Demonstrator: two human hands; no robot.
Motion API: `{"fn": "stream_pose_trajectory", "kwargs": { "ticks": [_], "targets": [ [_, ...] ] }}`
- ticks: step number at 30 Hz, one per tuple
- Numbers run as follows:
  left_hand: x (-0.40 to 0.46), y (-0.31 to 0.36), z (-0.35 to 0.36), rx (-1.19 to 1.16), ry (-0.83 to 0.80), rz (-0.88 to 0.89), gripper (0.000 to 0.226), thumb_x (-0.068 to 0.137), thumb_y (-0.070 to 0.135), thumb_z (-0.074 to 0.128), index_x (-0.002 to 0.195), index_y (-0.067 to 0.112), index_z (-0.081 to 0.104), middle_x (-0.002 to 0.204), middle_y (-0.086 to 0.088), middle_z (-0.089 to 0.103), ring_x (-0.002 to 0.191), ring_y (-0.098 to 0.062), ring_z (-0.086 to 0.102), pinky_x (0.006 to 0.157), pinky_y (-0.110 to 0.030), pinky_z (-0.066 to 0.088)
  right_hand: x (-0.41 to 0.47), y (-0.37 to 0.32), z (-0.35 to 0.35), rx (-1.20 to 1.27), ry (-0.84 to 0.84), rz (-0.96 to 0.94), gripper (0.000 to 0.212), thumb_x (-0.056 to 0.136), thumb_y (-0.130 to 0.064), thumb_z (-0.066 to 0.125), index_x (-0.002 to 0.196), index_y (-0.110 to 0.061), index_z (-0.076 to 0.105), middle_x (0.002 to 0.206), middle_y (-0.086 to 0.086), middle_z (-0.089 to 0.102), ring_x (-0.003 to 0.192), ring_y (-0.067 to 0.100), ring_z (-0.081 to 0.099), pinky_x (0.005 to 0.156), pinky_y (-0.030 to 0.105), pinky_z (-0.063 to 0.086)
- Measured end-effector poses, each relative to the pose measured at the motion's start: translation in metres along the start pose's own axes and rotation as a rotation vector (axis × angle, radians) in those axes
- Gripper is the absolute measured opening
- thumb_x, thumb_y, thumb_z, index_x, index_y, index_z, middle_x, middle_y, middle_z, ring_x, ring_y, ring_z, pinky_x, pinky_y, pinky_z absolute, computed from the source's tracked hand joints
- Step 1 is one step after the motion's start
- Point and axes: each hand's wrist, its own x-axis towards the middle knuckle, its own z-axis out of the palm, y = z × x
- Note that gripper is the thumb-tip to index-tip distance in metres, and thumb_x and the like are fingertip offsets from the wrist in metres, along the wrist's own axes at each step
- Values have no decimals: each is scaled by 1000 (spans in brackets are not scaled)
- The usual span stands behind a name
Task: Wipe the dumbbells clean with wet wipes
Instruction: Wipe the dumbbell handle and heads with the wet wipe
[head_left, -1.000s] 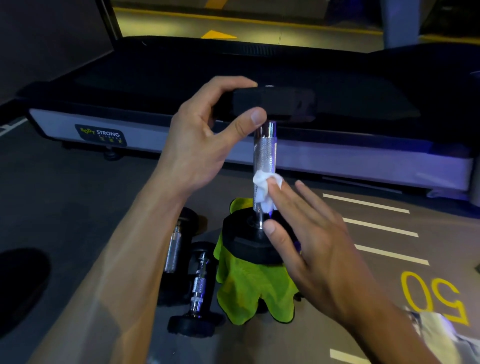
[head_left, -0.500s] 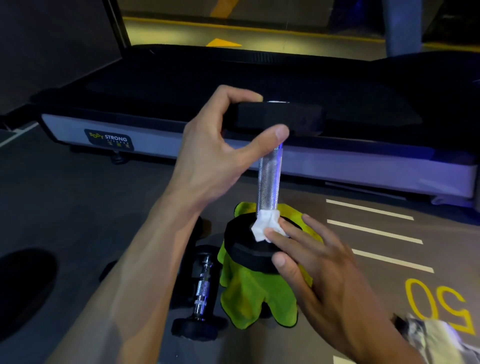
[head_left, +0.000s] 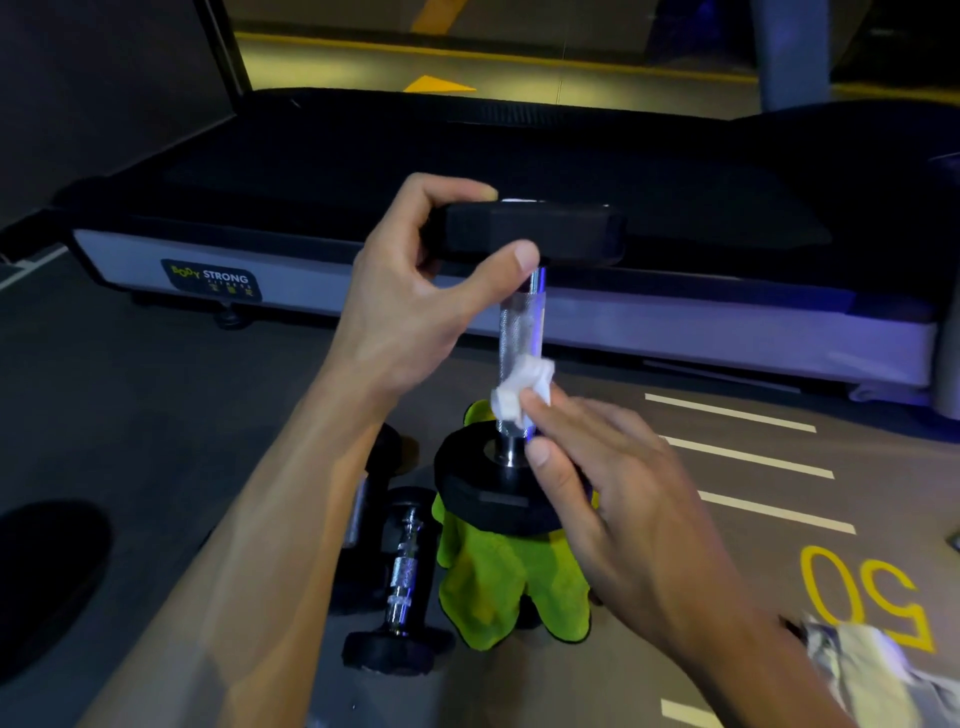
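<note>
Head view, left hand (head_left: 400, 306) gripping upright dumbbell (head_left: 519, 332), right hand (head_left: 618, 499) pinching wet wipe (head_left: 519, 389), treadmill (head_left: 519, 156) labelled "BODY STRONG"

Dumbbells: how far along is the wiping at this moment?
Done: nothing shows as finished. In hand: the left hand grips the top of the upright dumbbell, standing on the green cloth, while the right hand presses the wet wipe to its lower handle. Left: two small dumbbells lie on the floor, untouched.
</note>
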Motion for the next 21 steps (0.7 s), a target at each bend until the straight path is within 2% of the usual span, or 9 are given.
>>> {"fn": "stream_pose_trajectory", "kwargs": {
  "ticks": [4,9,11,14,16,18,20,21],
  "targets": [
    [-4,-1,-6,-63,-1,12,50,82,39,78,123,18,59,128,-3,67,112,-10,66,103,-36,53,-18,-1,3,-56,-121,-9,49,107,-59,25,148,-47,50,155,-30,46,146,8,40,114,44,43],
    [-9,-2,-9,-96,-11,28,51,84,34,76,126,12,57,131,0,64,115,-4,64,100,-25,50,17,-18,-5,-69,-32,16,57,106,-59,24,154,-39,46,161,-16,45,146,22,43,113,50,42],
    [-8,-3,-10,-110,-3,20,52,83,36,77,125,13,57,128,0,65,113,-5,65,100,-26,51,6,-17,4,-116,-53,19,55,107,-59,25,155,-40,45,163,-9,45,146,28,45,112,52,44],
    [-7,-4,-11,-117,20,14,51,82,38,77,123,15,58,124,2,66,110,-6,64,98,-27,51,-15,-9,16,-166,-152,13,55,107,-63,19,154,-46,42,160,-10,47,147,27,45,111,52,45],
    [-8,-4,-10,-120,23,21,51,82,37,77,123,14,58,123,3,66,109,-5,64,97,-26,51,-5,-9,11,-146,-151,16,57,105,-66,17,153,-48,41,160,-12,47,150,27,42,115,52,41],
    [-8,-3,-8,-117,3,28,51,84,35,77,125,13,57,125,4,66,112,-4,65,98,-26,51,16,-13,0,-75,-138,39,58,104,-66,18,157,-50,32,165,-15,39,155,25,33,122,52,33],
    [-7,-2,-7,-93,-13,37,49,85,36,77,125,16,58,130,3,65,119,-6,64,102,-28,51,31,-16,-7,-69,-117,20,58,105,-65,16,161,-51,23,168,-16,33,158,20,26,124,50,28],
    [-7,-1,-6,-79,-17,45,48,85,36,76,124,18,58,133,2,65,122,-7,63,105,-28,49,31,-16,-6,-73,-108,10,58,106,-64,16,161,-49,24,168,-15,33,158,19,26,124,50,28]
  ]
}}
